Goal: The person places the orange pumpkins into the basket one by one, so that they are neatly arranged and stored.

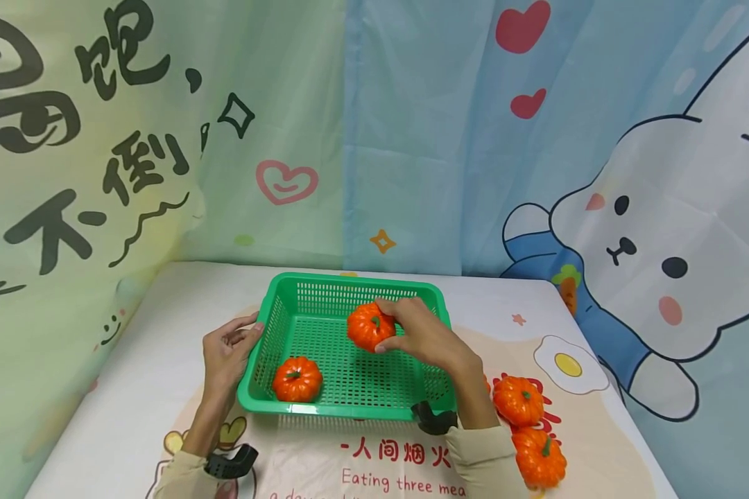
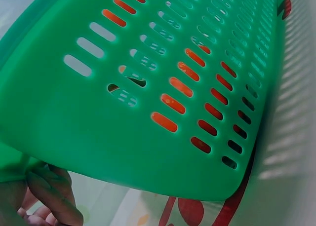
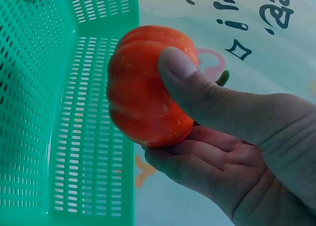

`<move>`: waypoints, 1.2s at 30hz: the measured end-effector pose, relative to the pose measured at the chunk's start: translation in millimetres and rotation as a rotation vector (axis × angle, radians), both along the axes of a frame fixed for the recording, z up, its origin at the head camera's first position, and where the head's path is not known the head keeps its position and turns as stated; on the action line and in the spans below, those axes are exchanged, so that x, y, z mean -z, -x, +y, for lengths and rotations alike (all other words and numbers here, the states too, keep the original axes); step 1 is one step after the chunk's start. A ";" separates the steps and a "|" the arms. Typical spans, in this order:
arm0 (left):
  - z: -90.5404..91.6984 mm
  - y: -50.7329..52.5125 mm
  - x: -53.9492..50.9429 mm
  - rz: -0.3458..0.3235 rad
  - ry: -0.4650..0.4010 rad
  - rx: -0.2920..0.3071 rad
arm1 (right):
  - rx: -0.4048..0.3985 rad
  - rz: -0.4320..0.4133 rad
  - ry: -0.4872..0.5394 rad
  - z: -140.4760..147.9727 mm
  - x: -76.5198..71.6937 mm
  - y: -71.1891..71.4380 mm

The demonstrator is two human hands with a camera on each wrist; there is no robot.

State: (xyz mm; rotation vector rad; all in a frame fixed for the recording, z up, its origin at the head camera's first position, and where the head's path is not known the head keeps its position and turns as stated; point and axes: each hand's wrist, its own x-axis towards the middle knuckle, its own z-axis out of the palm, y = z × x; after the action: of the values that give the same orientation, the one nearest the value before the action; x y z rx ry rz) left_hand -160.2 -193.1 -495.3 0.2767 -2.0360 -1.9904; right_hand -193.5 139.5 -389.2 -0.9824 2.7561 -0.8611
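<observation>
A green plastic basket (image 1: 337, 408) with slotted walls stands on the table. Above its floor, toward the right, my right hand (image 1: 427, 336) pinches a small orange pumpkin (image 1: 367, 328) between thumb and fingers. The right wrist view shows the thumb (image 3: 180, 68) pressed on the pumpkin's ribbed side, its green stem facing the palm. My left hand (image 1: 227, 353) holds the basket's left rim, and in the left wrist view its fingers (image 2: 54, 194) touch the rim from outside. A second pumpkin (image 1: 297, 381) sits in the basket's near left corner.
To the right of the basket, two pumpkins, one farther back (image 1: 518, 400) and one nearer (image 1: 539, 457), lie on the printed tablecloth (image 1: 599, 436). Part of another shows behind the right forearm. A printed curtain (image 1: 406, 138) hangs behind the table.
</observation>
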 end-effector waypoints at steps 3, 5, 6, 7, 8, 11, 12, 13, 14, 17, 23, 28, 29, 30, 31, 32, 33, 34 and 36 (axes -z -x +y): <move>-0.2 0.2 0.2 0.005 -0.001 0.003 | -0.005 -0.009 -0.008 -2.9 0.6 1.1; -0.4 0.5 0.6 0.006 -0.005 0.004 | -0.012 -0.010 -0.014 -5.2 0.2 1.7; -0.6 0.5 0.9 0.007 -0.008 0.003 | -0.020 -0.007 -0.017 -6.6 -0.2 2.1; -0.8 0.5 1.1 0.008 -0.010 0.002 | -0.027 -0.003 -0.021 -8.1 -0.5 2.7; -1.0 0.5 1.2 0.008 -0.011 0.002 | -0.034 -0.003 -0.024 -9.5 -1.1 3.2; -1.5 0.3 1.5 0.010 -0.014 -0.001 | -0.048 0.001 -0.043 -14.1 -3.1 4.8; -1.6 0.2 1.4 0.011 -0.014 -0.001 | -0.046 -0.001 -0.051 -15.9 -3.5 5.5; -1.7 0.1 1.3 0.011 -0.013 -0.001 | -0.045 -0.002 -0.059 -17.3 -3.6 6.2; -1.7 -0.1 1.1 0.011 -0.013 0.000 | -0.050 -0.003 -0.062 -18.7 -3.9 6.8; -1.7 -0.3 0.8 0.015 -0.014 0.000 | -0.065 -0.007 -0.064 -22.9 -4.2 8.4; -0.3 0.3 1.1 0.021 -0.030 0.002 | -0.085 -0.016 -0.074 -30.1 -0.7 11.2; -1.1 1.0 0.9 0.020 -0.033 0.012 | -0.091 -0.047 -0.077 -38.1 2.6 14.4; -0.7 1.2 1.1 0.020 -0.034 0.013 | -0.092 -0.045 -0.079 -39.3 2.6 14.7; -0.6 1.3 1.3 0.020 -0.031 0.013 | -0.091 -0.047 -0.079 -40.9 2.0 14.9; -0.5 1.4 1.6 0.020 -0.031 0.010 | -0.091 -0.049 -0.078 -42.7 1.2 15.2; -0.6 1.3 1.9 0.020 -0.027 0.006 | -0.093 -0.048 -0.080 -44.4 0.5 15.8; -0.7 1.3 2.0 0.021 -0.022 0.003 | -0.095 -0.049 -0.081 -46.2 -0.1 16.5; -0.7 1.3 2.2 0.021 -0.016 0.001 | -0.094 -0.049 -0.083 -47.6 -0.5 17.2; -1.1 1.2 2.5 0.022 -0.005 0.001 | -0.096 -0.057 -0.083 -51.0 -1.5 18.6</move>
State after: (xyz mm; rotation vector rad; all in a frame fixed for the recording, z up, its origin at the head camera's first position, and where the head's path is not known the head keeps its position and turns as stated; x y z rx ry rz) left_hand -161.4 -194.2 -497.8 0.2533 -2.0183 -1.9911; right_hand -212.1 88.5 -387.8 -1.0480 2.6502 -0.7421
